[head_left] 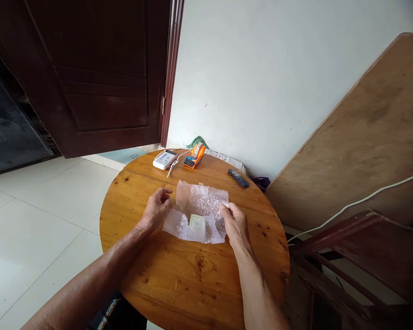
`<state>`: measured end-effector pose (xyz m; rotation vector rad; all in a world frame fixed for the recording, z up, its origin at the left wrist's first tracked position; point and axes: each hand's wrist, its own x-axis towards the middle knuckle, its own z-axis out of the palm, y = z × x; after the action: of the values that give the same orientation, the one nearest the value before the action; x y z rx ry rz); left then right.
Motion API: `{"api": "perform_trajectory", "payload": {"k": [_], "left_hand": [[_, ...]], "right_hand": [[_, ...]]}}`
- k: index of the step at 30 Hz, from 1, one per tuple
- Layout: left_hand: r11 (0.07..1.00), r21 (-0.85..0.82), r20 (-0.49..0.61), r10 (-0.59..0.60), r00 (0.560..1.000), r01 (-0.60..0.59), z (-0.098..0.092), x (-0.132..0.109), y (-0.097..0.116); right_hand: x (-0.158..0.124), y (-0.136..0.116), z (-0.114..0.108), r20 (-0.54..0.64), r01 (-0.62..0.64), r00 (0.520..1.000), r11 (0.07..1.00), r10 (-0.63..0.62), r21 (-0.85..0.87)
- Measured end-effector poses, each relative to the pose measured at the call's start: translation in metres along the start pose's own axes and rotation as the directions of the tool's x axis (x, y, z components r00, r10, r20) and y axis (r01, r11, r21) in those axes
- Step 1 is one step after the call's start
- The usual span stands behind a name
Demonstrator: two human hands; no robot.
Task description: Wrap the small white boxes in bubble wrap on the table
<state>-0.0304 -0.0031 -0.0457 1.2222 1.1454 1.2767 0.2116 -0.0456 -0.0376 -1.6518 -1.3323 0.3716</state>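
A sheet of bubble wrap [206, 199] lies spread on the round wooden table [179, 284], its near part folded up over a small pale box [196, 221] with printed lines on it. Only the upper part of the box shows clearly; the wrap blurs the rest. My right hand [234, 223] pinches the right edge of the wrap between thumb and fingers. At the wrap's left edge is my left hand [158, 206], fingers curved and apart from the thumb, with nothing visible between them.
Toward the back of the table are a white device [165, 159] with a cable, an orange tape dispenser [194, 156] and a dark, pixelated object [238, 178]. A white wall [248, 91] stands behind, a dark red door [106, 82] at left, and a wooden board [361, 137] leans at right.
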Motion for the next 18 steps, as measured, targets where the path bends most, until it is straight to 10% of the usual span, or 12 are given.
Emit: {"api": "perform_trajectory", "payload": {"k": [4,8,18], "left_hand": [[0.950,0.219,-0.027,0.236,0.971,-0.225,-0.002,-0.010,0.012],[0.793,0.338,0.229,0.452,0.862,-0.506,-0.002,-0.022,0.020],[0.707,0.425,0.561,0.284,0.777,-0.566,-0.002,-0.025,0.017]], "right_hand": [[0.005,0.009,-0.006,0.008,0.001,1.000,0.985,0.000,-0.172],[0.006,0.012,-0.007,-0.070,-0.031,0.997,0.955,0.011,-0.295],[-0.002,-0.009,-0.006,0.014,0.167,0.986,0.985,-0.168,0.044]]}}
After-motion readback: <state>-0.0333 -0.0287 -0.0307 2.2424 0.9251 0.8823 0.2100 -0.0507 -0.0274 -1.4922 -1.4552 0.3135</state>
